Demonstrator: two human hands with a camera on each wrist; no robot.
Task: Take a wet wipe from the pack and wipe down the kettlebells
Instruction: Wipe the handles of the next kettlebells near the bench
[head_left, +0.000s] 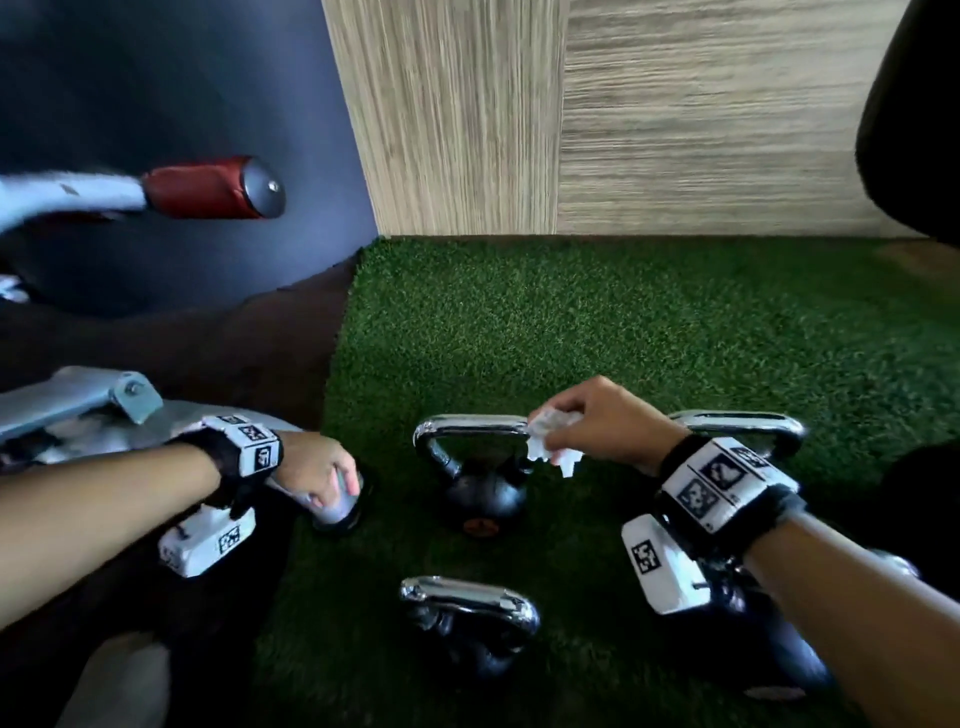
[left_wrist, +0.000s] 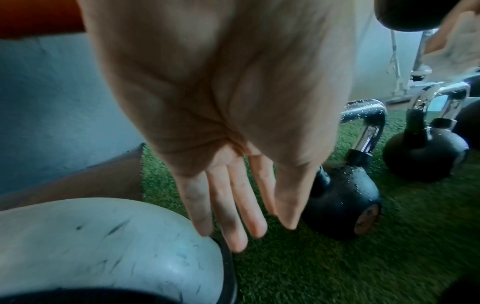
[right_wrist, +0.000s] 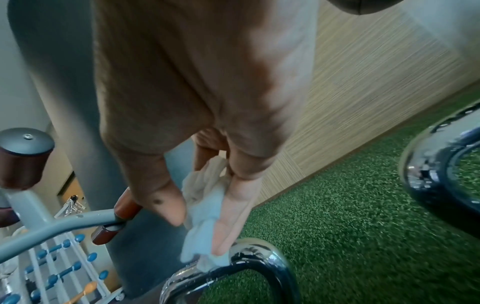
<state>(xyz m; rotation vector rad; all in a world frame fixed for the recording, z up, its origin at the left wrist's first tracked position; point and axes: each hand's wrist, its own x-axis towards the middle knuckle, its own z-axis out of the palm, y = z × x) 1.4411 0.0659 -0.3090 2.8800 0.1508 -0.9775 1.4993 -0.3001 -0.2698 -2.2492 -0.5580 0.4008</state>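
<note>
A crumpled wet wipe (head_left: 551, 435) is pinched between the thumb and fingers (right_wrist: 233, 218) of the right hand (head_left: 597, 421) and pressed against the right end of the chrome handle of the middle kettlebell (head_left: 480, 488), which stands on green turf (head_left: 623, 332). The left hand (head_left: 317, 473) is held with straight, close-set fingers (left_wrist: 228, 205) beside a grey machine foot (left_wrist: 109, 246); whether it is touched cannot be told. More kettlebells (head_left: 467, 623) are seen nearby.
</note>
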